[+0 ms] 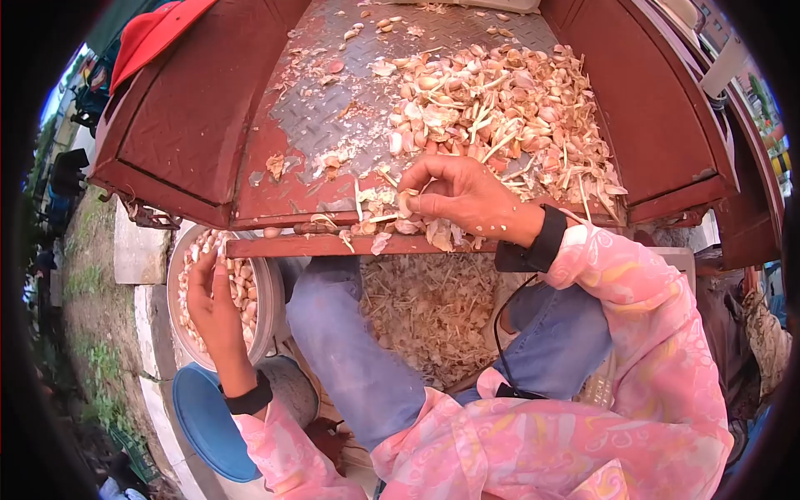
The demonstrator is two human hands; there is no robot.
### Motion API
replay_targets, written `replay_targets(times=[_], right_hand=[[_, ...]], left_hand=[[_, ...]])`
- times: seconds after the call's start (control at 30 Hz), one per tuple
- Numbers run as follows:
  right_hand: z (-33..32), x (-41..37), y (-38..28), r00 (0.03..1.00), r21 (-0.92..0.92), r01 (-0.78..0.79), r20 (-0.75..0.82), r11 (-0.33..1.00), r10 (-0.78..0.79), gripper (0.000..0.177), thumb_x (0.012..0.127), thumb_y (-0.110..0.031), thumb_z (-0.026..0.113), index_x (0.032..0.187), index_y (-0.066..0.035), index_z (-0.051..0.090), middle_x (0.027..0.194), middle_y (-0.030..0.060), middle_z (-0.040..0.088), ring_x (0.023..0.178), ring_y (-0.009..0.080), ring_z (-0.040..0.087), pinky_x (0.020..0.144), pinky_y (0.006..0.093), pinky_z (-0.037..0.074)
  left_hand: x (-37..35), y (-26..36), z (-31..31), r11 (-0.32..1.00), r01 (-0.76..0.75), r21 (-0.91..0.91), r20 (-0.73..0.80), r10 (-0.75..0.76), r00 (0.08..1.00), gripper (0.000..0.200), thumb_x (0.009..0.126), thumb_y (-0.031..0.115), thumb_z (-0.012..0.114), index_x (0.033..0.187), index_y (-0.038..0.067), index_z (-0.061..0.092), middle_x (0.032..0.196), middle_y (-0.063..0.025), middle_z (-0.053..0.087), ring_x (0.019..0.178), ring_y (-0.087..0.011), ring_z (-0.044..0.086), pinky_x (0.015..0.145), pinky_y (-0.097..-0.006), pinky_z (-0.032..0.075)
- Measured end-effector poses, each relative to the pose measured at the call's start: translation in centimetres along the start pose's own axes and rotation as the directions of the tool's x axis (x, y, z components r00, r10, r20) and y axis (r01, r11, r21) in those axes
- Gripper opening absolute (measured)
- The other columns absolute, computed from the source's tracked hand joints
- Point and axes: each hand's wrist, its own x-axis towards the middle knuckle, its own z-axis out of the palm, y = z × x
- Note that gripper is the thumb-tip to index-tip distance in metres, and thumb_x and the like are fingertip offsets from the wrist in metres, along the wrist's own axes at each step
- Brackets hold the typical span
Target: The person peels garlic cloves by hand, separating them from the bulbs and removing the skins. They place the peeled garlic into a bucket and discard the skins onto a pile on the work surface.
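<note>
My right hand (471, 197) is closed in a pinch at the front edge of the metal tray, with a garlic clove (407, 201) between thumb and forefinger. Loose papery garlic skins (446, 235) lie just under these fingers. Behind the hand spreads a large heap of unpeeled garlic cloves (533, 108) mixed with dry stalks. On the left, my left hand (212, 308) reaches over a pale bucket (273, 308) nearly full of cloves. Its fingertips draw together above the cloves; whether they grip one I cannot tell.
The dark red metal tray (325, 125) has raised side walls and scattered skins. A blue round lid or basin (200, 421) leans below the bucket. Skins and stalks (429, 312) pile up between my knees. A red cap-like object (162, 33) rests on the left wall.
</note>
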Motion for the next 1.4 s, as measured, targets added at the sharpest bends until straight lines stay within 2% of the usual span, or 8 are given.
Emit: replay_targets(times=[0.17,0.3,0.53,0.67,0.77,0.83,1.17,1.4], right_hand=[[2.8,-1.2,-1.8,0.993,-0.287,0.117,0.052,0.951,-0.106,0.013,0.082,-0.007,0.06,0.093,-0.001,0.055,0.085,0.0026,0.056,0.074,0.0074,0.054,0.06,0.0224,0.047],[2.0,-1.7,-1.5,0.898,-0.468,0.392,0.009,0.792,-0.439,0.01,0.078,-0.006,0.062,0.087,-0.003,0.057,0.077,0.0041,0.057,0.062,0.0145,0.054,0.057,0.0239,0.045],[0.8,-3.2,-2.6,0.958,-0.395,0.274,0.031,0.877,-0.286,0.009,0.081,-0.008,0.06,0.085,-0.001,0.055,0.07,0.0027,0.055,0.062,0.0092,0.053,0.055,0.0229,0.043],[-0.7,-2.8,-2.7,0.992,0.083,0.001,-0.13,0.997,0.01,0.012,0.081,-0.009,0.058,0.084,0.002,0.053,0.069,0.0089,0.059,0.063,0.0109,0.057,0.057,0.0262,0.046],[-1.7,-2.9,-1.9,0.998,-0.214,0.033,-0.045,0.976,-0.043,0.012,0.082,-0.012,0.056,0.082,0.0,0.055,0.066,0.0104,0.058,0.063,0.0144,0.057,0.058,0.03,0.045],[-1.4,-3.2,-1.3,0.959,-0.535,0.278,0.207,0.798,-0.196,0.013,0.081,-0.015,0.055,0.083,-0.002,0.058,0.069,0.0142,0.058,0.065,0.0274,0.058,0.061,0.0364,0.046],[-5.8,2.5,0.9,0.943,-0.96,0.188,0.118,0.208,-0.311,0.016,0.078,-0.008,0.055,0.093,-0.006,0.06,0.085,0.0119,0.06,0.08,0.0307,0.057,0.07,0.0375,0.045],[-4.8,2.7,-0.3,0.981,-0.953,0.131,0.084,0.273,-0.176,0.016,0.079,-0.01,0.056,0.095,-0.005,0.058,0.087,0.0106,0.061,0.082,0.0302,0.058,0.071,0.0373,0.046]], left_hand=[[-6.7,12.1,10.1,0.734,0.452,-0.507,0.574,-0.104,0.813,0.034,0.091,0.018,0.048,0.119,-0.002,0.046,0.102,-0.0079,0.057,0.083,-0.0115,0.059,0.066,-0.0222,0.048],[-7.2,11.7,12.8,0.297,0.567,-0.769,0.561,-0.115,0.82,0.026,0.09,0.011,0.05,0.113,-0.002,0.049,0.084,-0.0025,0.057,0.07,-0.0057,0.056,0.054,-0.0136,0.045],[-8.5,11.8,14.8,0.167,0.553,-0.816,0.553,-0.053,0.832,0.024,0.091,0.014,0.049,0.108,-0.002,0.05,0.079,-0.0023,0.054,0.059,-0.0029,0.046,0.046,-0.0119,0.037],[-8.5,12.5,14.0,-0.038,0.657,-0.753,0.657,-0.005,0.754,0.025,0.092,0.015,0.046,0.108,-0.004,0.048,0.076,-0.0043,0.047,0.057,-0.0049,0.041,0.044,-0.0127,0.035],[-8.6,13.2,13.1,-0.141,0.694,-0.706,0.69,0.081,0.719,0.026,0.093,0.015,0.045,0.109,-0.006,0.047,0.076,-0.0051,0.044,0.058,-0.0052,0.04,0.043,-0.0131,0.034],[-9.0,14.3,12.0,-0.157,0.698,-0.698,0.681,0.156,0.716,0.026,0.093,0.016,0.044,0.108,-0.006,0.049,0.075,-0.006,0.047,0.057,-0.0055,0.041,0.044,-0.0138,0.033],[-11.8,22.6,5.9,-0.004,0.76,-0.65,0.469,0.784,0.406,0.024,0.089,0.015,0.049,0.097,-0.007,0.054,0.072,-0.0096,0.054,0.054,-0.0133,0.047,0.046,-0.023,0.036],[-9.6,22.0,6.0,0.087,0.643,-0.761,0.394,0.849,0.352,0.015,0.086,0.008,0.055,0.092,-0.005,0.058,0.07,-0.0108,0.056,0.052,-0.0197,0.052,0.043,-0.0275,0.039]])
